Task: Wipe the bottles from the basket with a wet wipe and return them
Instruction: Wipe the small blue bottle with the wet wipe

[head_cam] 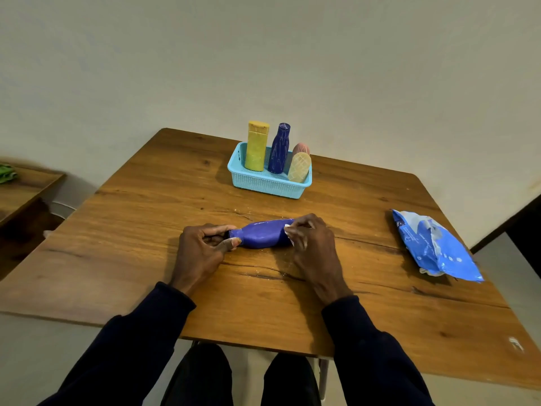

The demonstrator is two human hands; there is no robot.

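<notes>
Both hands busy: my left hand (205,244) pinches the purple bottle (263,234) by its neck, my right hand (311,244) clamps a wet wipe (288,232) on its base. Bottle lies sideways in front of the basket (268,186).

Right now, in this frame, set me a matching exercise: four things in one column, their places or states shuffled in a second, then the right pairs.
1. yellow bottle
2. bright blue bottle
3. wipes pack
4. cream bottle

A. lying untouched at the table's right side
B. leaning at the basket's right end
C. on its side, left hand gripping its neck, right hand holding a wet wipe to its base
D. upright at the basket's left end

Pairs: 1-D, 2-C, 3-A, 4-B
</notes>
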